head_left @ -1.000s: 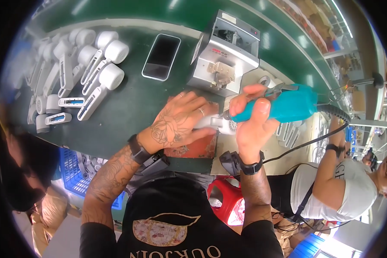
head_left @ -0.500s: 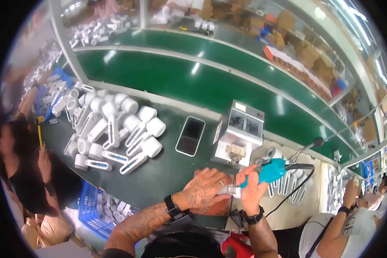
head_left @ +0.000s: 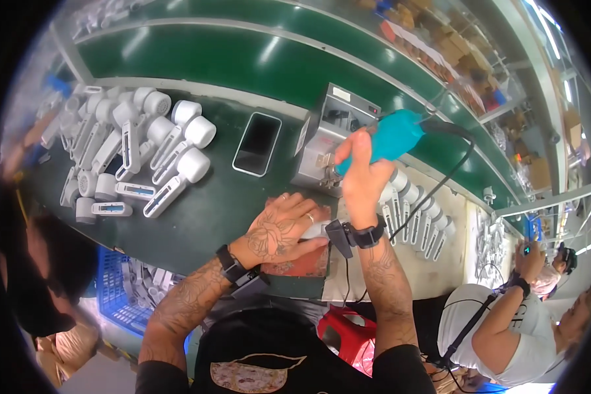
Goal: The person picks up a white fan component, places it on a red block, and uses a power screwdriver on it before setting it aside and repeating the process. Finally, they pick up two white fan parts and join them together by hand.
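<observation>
My right hand (head_left: pixel 363 187) is wrapped round a teal electric screwdriver (head_left: pixel 396 134), whose lower end is at the front of a grey metal screw feeder box (head_left: pixel 312 150). The fingers hide part of the tool's tip. My left hand (head_left: pixel 279 226) lies over a white plastic piece (head_left: pixel 316 230) and holds it down on a reddish mat (head_left: pixel 295 266); most of that piece is covered by the hand. To the left is a heap of white parts with round heads and slotted handles (head_left: pixel 166 195). A phone (head_left: pixel 257 144) lies flat between the heap and the feeder.
More white handled parts (head_left: pixel 410 223) stand in a row on a pale board at right. A black cable (head_left: pixel 463 164) hangs from the screwdriver. A blue crate (head_left: pixel 115 305) with parts sits below the bench's left edge. A co-worker (head_left: pixel 489 328) is at right.
My right hand has lifted the screwdriver up and away from the white piece, to the feeder box. My left hand stays on the white piece. The whole view has shifted.
</observation>
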{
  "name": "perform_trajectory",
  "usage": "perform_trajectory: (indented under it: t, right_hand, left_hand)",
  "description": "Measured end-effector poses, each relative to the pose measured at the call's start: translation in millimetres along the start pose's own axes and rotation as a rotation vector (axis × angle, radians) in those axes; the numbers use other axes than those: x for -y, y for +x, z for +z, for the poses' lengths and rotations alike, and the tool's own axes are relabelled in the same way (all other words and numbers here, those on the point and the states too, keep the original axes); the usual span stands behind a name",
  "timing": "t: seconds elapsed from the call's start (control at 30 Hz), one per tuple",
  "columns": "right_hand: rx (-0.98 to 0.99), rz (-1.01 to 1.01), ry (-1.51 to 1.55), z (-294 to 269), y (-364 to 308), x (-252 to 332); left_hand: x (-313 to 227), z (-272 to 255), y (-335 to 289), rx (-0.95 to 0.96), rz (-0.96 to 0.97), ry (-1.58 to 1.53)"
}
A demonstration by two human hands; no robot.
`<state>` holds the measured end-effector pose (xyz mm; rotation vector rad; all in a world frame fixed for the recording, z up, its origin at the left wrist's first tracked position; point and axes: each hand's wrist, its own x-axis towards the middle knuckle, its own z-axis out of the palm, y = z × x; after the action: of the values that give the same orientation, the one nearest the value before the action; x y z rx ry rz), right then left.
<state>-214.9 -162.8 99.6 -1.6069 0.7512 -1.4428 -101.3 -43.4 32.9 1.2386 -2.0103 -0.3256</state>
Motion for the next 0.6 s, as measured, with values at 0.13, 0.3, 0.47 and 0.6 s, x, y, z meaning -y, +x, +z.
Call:
perform_trajectory:
  t: [0.13, 0.3, 0.47, 0.6]
  right_hand:
    - [0.016, 0.072, -0.038, -5, -15, -2]
    - [-0.033, 0.131, -0.005, -16, -40, 32]
    - [-0.038, 0.155, 0.115, -49, -79, 38]
    - [-0.028, 0.184, 0.075, -49, -90, 36]
  left_hand:
    - [-3, 3, -3, 0.003, 0.004, 0.004]
    - [-3, -4, -2, 0.003, -0.021, -0.019]
    - [-2, 3, 3, 0.079, -0.067, -0.029]
    - [-3, 3, 3, 0.137, -0.13, -0.106]
